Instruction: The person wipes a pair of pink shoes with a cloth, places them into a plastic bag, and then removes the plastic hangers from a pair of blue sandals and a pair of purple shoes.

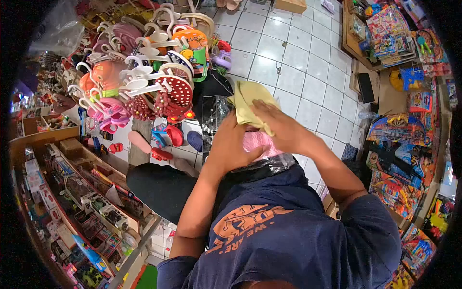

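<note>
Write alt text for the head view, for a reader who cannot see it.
Seen from above, a person's right hand presses a yellow cloth and the left hand holds a pink item under it. A rack of small shoes on white hangers stands to the left, toy shelves line the right, over a white tiled floor.

White tiled floor: a cardboard box rests on it at 12 o'clock; a clear plastic bottle lies at 3 o'clock beside the toy shelving.
</note>
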### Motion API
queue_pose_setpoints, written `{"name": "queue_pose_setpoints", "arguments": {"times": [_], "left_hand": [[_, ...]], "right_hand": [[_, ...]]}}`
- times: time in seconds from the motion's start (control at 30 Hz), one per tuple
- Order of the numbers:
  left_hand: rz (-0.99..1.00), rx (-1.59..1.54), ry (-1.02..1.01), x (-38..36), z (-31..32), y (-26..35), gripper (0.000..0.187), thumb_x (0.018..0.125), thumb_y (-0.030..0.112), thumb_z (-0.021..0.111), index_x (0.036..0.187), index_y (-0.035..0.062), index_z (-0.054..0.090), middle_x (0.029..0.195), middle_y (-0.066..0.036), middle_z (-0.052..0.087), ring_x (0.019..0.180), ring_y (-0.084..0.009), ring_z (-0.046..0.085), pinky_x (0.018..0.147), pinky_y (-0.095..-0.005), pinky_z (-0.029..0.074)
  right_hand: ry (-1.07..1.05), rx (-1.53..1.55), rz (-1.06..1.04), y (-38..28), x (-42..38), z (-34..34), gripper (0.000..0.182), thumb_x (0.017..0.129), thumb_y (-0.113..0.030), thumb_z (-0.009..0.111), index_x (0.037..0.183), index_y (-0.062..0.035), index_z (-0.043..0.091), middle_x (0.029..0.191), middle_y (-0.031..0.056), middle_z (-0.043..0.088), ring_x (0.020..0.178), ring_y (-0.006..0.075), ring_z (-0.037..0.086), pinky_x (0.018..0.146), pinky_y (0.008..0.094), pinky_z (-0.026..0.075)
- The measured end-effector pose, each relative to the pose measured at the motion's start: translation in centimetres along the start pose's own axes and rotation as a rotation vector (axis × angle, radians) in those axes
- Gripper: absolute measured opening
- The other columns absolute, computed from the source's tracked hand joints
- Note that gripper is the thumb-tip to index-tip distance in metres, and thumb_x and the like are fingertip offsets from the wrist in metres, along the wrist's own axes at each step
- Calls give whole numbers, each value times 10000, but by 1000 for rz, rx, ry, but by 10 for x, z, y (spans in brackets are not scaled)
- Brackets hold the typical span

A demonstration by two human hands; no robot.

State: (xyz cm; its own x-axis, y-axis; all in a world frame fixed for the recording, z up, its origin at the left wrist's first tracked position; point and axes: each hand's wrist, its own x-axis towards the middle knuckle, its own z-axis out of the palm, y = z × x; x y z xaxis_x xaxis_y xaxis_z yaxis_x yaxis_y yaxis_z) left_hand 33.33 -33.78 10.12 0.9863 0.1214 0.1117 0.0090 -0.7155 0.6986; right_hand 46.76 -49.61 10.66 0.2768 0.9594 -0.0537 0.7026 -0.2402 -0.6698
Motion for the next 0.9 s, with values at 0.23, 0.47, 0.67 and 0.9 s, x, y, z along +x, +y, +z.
{"name": "queue_pose_setpoints", "arguments": {"times": [0.23,0.47,0.67,0.9], "left_hand": [[-14,-52,2,-2,6,-10,749,701,365,786,1307,7,532,1336,-246,528,1270,-427,478,1090,-471,367],[-15,-32,-11,-2,1,-2,797,724,407,786,1328,-30,506,1414,-254,478,1338,-417,433,1127,-467,343],[-50,-21,17,-11,-10,3,820,749,440,787,1347,-37,492,1427,-257,464,1348,-422,422,1133,-478,335],[-96,16,25,-15,-9,10,846,752,453,782,1365,-40,474,1418,-264,469,1360,-431,401,1130,-505,328]], "right_hand": [[-138,100,-92,-9,-41,-19,781,693,129,580,1448,0,427,1527,219,371,1440,340,330,1208,431,247],[-398,410,99,-4,-76,-82,574,760,61,583,1329,-17,572,1290,173,609,1220,277,564,1049,368,421],[102,544,561,42,-104,-116,296,1011,-229,566,1178,4,640,949,34,674,863,101,579,791,282,493],[186,693,378,43,-48,-35,371,1009,-285,574,1249,-5,537,1117,84,660,964,134,587,889,293,480]]}}
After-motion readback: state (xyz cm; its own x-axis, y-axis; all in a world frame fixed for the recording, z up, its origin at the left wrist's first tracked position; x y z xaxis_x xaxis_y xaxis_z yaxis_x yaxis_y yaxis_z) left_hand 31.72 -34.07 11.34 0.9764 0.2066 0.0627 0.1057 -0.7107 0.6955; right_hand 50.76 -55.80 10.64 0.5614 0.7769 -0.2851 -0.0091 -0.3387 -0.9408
